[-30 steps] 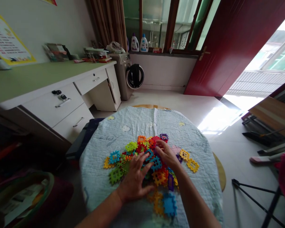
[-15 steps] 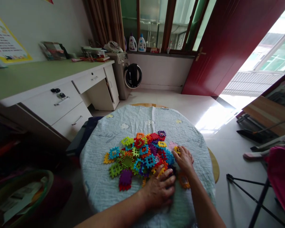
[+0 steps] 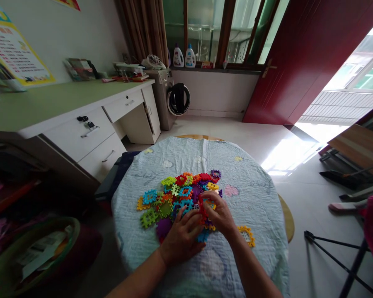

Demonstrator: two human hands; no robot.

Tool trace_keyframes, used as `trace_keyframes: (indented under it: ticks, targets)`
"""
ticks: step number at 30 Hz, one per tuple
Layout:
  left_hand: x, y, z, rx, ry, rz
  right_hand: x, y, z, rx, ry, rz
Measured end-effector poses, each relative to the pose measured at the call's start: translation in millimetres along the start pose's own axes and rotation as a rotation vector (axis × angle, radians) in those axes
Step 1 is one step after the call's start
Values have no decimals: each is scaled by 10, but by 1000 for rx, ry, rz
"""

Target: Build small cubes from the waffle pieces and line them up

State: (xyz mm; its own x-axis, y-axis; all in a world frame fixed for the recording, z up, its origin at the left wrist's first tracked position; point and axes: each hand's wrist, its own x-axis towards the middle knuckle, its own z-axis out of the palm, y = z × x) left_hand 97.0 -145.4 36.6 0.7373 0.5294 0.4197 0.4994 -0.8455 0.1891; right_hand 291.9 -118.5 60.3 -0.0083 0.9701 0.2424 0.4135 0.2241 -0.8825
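A heap of colourful interlocking plastic blocks, notched along their edges, lies on the cloth-covered table. My left hand rests on the heap's near edge, palm down with fingers stretched out and apart. From the right, my right hand curls its thumb and fingers around a red block at the heap's right side. Part of a yellow window block shows between its thumb and fingers. Under the left hand a blue block peeks out. A single yellow-orange frame block lies apart, beside my right forearm.
A pale blue patterned cloth covers the round table. At left stand a white desk and a bin with papers. The washing machine has its door open. A folding stand is at right.
My right hand has moved left from the heap's right edge onto the blocks. My left hand has shifted left. The heap's right side is drawn in closer, and the camera view has turned slightly left.
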Motion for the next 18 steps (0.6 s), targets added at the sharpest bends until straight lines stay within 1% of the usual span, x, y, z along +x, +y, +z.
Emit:
trace_keyframes:
  ticks: [1,2,4,5,7,8,10,11,13,15,17,18]
  targets:
    - [-47,-43,-45,14,18,-25,42,-35,20,-43,-10,-12]
    - [-100,-99,-86,33,42,-61,89,-57,46,-116,-10,5]
    - [-217,-260,-143,80,116,-195,185,-67,119,-323,-21,93]
    - [-278,-365,-157,107,160,-295,229,-64,167,-431,-42,140]
    - [-398,-608,-151,160,237,-540,300,-59,277,-598,-96,200]
    - [-452,-733,-135,182,254,-644,326,-60,332,-648,-118,213]
    - [-540,-951,-83,183,230,-793,361,-69,428,-690,-127,223]
    - [-569,-1031,-53,168,204,-831,370,-73,463,-687,-115,221]
    - [-594,-1114,5,125,149,-837,373,-79,506,-634,-85,192]
    - [-581,-1107,53,82,117,-787,354,-86,517,-508,-82,121]
    - [-549,-1046,84,48,114,-735,319,-104,514,-339,-71,16]
    - [-531,-1009,94,33,118,-716,298,-121,512,-268,-43,-37]
